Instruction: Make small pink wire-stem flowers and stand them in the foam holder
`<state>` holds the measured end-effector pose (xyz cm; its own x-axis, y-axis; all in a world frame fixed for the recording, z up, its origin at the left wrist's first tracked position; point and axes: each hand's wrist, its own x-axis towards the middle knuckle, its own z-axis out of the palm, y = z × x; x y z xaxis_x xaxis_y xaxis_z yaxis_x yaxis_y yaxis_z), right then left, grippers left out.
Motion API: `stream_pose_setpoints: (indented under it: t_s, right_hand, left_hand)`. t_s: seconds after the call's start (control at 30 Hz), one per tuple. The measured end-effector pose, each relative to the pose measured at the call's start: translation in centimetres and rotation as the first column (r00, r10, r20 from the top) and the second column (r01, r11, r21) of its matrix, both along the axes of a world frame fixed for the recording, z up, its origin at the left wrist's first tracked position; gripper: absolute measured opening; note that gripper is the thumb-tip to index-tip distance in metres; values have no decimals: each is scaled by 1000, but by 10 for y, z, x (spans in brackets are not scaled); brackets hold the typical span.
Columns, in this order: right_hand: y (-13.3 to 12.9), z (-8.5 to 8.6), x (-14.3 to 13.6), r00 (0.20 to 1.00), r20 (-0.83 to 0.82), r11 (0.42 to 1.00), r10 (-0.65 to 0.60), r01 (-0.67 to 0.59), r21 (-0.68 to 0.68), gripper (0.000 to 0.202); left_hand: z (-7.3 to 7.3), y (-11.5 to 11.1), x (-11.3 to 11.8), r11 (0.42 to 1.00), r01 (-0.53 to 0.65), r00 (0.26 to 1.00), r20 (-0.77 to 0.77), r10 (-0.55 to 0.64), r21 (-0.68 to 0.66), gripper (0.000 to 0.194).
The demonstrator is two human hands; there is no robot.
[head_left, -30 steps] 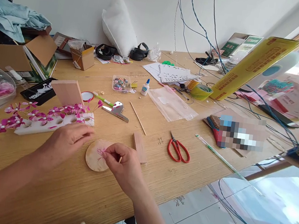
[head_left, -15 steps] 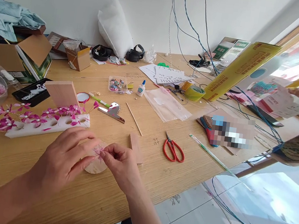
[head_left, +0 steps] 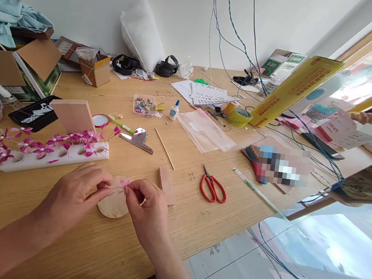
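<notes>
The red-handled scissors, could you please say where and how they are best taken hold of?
Probably by the red handles, coming from the near side: the handle loops lie toward the camera, while the blades point away.

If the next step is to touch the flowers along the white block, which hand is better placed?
Probably the left hand: it is nearer the pink flowers and white block. The right hand is farther away and pinches a thin pink piece. Whether the left hand holds anything is unclear.
</notes>
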<state>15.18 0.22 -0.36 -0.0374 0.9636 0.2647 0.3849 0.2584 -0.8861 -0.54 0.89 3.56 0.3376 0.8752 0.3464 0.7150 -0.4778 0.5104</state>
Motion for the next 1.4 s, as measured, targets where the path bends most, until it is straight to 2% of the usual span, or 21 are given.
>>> stream_pose_setpoints:
  t_s: [0.1, 0.2, 0.3, 0.4, 0.5, 0.63, 0.67, 0.73, 0.77, 0.83, 0.87, 0.93, 0.97, 1.03, 1.13, 1.2, 1.27, 1.4]
  right_hand:
    - [-1, -3, -4, 998, -18, 997, -61, 62, 51, 16]
    - [-2, -5, -9, 994, -43, 989, -99, 103, 108, 17]
    - [-4, -9, -11, 994, -33, 980, -104, 108, 165, 17]
    - [-4, -12, -10, 995, 30, 966, -95, 85, 243, 18]
    - [-2, -13, -4, 990, 130, 950, -63, 19, 312, 19]
    - [4, -8, 5, 967, 249, 929, 60, -145, 339, 21]
    - [5, -6, 6, 962, 254, 926, 103, -186, 329, 20]
    - [7, -2, 8, 958, 202, 923, 203, -256, 288, 18]
    - [7, 0, 9, 955, 146, 922, 257, -288, 258, 16]
    - [8, 5, 10, 938, 13, 922, 346, -342, 183, 13]
    - [8, 7, 10, 926, -51, 919, 375, -364, 147, 12]
    - [9, 11, 11, 899, -167, 914, 405, -396, 84, 11]
    - [9, 12, 11, 889, -217, 914, 404, -402, 58, 10]
    - [10, 13, 11, 878, -288, 918, 383, -395, 17, 9]
    - [10, 10, 10, 880, -329, 928, 344, -372, -25, 9]
    - [10, 7, 8, 859, -390, 923, 331, -381, -58, 9]
    - [10, 5, 6, 814, -492, 901, 307, -416, -126, 14]
    - [10, 3, 4, 720, -659, 834, 216, -487, -258, 26]
  left_hand:
    - [-7, -6, 0, 978, 48, 994, -104, -27, 205, 18]
    - [-13, -11, 3, 953, 52, 990, -140, -11, 297, 17]
    - [-21, -15, 5, 955, 33, 992, -124, 4, 294, 16]
    - [-26, -14, 2, 976, 38, 993, -113, -14, 216, 21]
    - [-18, -14, -4, 987, 26, 996, -87, -12, 160, 25]
    - [6, -20, -10, 963, -82, 996, -25, 91, 258, 32]
    - [11, -20, -10, 960, -57, 997, -28, 67, 275, 38]
    - [17, -18, -8, 966, 76, 996, -56, -64, 248, 47]
    - [18, -15, -7, 966, 165, 986, -57, -157, 201, 49]
    - [16, -6, -6, 956, 294, 956, 11, -294, 9, 48]
    - [13, -1, -5, 935, 333, 941, 100, -323, -121, 47]
    - [5, 6, -5, 821, 404, 898, 346, -272, -404, 47]
    - [1, 7, -4, 742, 438, 861, 474, -183, -508, 44]
    - [-8, 6, -2, 615, 494, 751, 658, 55, -615, 33]
    - [-16, -3, 3, 497, 557, 560, 743, 366, -665, 18]
    - [-17, -9, 7, 445, 619, 443, 755, 483, -648, 11]
    - [-18, -13, 10, 403, 674, 365, 753, 547, -619, 9]
    - [-20, -16, 18, 331, 745, 294, 730, 617, -579, 19]
